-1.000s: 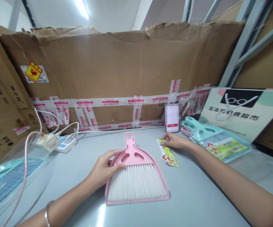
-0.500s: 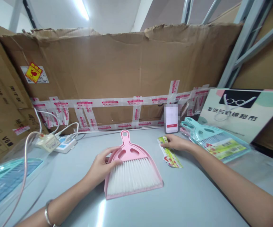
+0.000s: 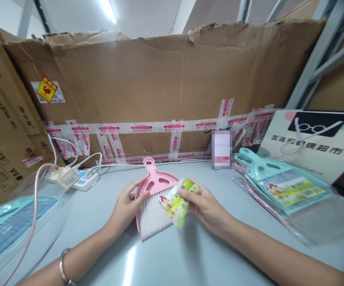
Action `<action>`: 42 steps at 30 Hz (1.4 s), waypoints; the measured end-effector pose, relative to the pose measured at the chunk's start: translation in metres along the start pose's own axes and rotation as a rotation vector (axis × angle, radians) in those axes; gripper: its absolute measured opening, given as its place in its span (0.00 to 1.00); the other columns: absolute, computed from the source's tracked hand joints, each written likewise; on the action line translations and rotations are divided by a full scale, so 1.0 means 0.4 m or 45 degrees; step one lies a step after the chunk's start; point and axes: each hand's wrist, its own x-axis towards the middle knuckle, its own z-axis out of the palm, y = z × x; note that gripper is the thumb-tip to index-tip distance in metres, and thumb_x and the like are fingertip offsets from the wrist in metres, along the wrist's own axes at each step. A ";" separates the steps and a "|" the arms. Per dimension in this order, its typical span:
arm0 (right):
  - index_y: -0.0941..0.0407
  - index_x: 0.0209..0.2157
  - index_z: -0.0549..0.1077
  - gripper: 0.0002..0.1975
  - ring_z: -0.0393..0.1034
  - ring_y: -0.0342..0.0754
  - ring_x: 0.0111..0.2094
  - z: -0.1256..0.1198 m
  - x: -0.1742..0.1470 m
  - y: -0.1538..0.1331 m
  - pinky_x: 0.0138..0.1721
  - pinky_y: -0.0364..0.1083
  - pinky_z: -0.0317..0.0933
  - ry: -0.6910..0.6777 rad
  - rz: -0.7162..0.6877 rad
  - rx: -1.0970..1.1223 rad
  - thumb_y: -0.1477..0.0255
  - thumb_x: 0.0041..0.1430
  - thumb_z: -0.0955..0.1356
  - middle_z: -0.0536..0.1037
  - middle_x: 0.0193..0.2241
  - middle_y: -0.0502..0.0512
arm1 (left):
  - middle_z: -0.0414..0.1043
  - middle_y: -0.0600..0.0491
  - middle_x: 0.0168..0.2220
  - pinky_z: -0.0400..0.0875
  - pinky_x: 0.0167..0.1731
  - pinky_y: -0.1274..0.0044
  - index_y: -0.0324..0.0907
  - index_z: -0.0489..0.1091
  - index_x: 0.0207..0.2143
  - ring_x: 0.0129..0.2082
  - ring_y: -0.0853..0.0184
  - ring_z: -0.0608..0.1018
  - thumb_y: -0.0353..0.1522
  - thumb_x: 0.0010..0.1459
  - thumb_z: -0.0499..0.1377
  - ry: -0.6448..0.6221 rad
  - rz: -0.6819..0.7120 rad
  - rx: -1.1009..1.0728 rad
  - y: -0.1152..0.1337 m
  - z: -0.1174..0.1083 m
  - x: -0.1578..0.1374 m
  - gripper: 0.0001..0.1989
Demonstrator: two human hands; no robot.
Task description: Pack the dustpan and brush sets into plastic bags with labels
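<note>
A pink dustpan (image 3: 163, 176) with a white-bristled brush (image 3: 152, 212) nested in it lies on the table, handle pointing away from me. My left hand (image 3: 130, 202) grips its left edge, thumb on top. Between the thumb and fingers of my right hand (image 3: 203, 202) is a printed label card (image 3: 179, 200), green and white with red pictures, slightly blurred. The card is in front of the right part of the dustpan and brush and hides it from view. Whether it touches the bristles I cannot tell.
Bagged turquoise dustpan sets (image 3: 291, 184) lie at the right, by a paper bag (image 3: 312, 139). Another turquoise set (image 3: 14, 222) is at the left under a cable. A power strip (image 3: 85, 180) and a phone (image 3: 222, 149) stand near the large cardboard box (image 3: 148, 83) behind.
My right hand has lifted the label card off the table and carried it left, over the dustpan. My left hand keeps its hold on the dustpan.
</note>
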 end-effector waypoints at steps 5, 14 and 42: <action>0.53 0.23 0.59 0.20 0.64 0.43 0.25 -0.001 0.026 0.066 0.22 0.42 0.65 0.227 -0.277 -0.259 0.59 0.40 0.72 0.64 0.23 0.45 | 0.63 0.52 0.52 0.73 0.36 0.77 0.45 0.64 0.53 0.42 0.63 0.75 0.44 0.49 0.58 0.041 0.105 0.063 -0.004 0.005 -0.006 0.28; 0.54 0.23 0.55 0.16 0.55 0.40 0.24 -0.005 0.029 0.080 0.25 0.39 0.56 0.203 -0.436 -0.502 0.62 0.51 0.67 0.57 0.22 0.44 | 0.61 0.53 0.47 0.71 0.42 0.74 0.50 0.62 0.54 0.44 0.64 0.72 0.38 0.47 0.62 -0.011 0.184 0.164 0.000 0.013 -0.024 0.30; 0.55 0.38 0.70 0.20 0.75 0.49 0.33 0.005 0.000 0.047 0.33 0.47 0.69 0.365 0.155 0.303 0.69 0.40 0.74 0.79 0.32 0.52 | 0.68 0.49 0.46 0.60 0.51 0.67 0.39 0.67 0.45 0.47 0.62 0.68 0.36 0.60 0.50 1.159 1.153 1.015 0.205 -0.291 0.002 0.15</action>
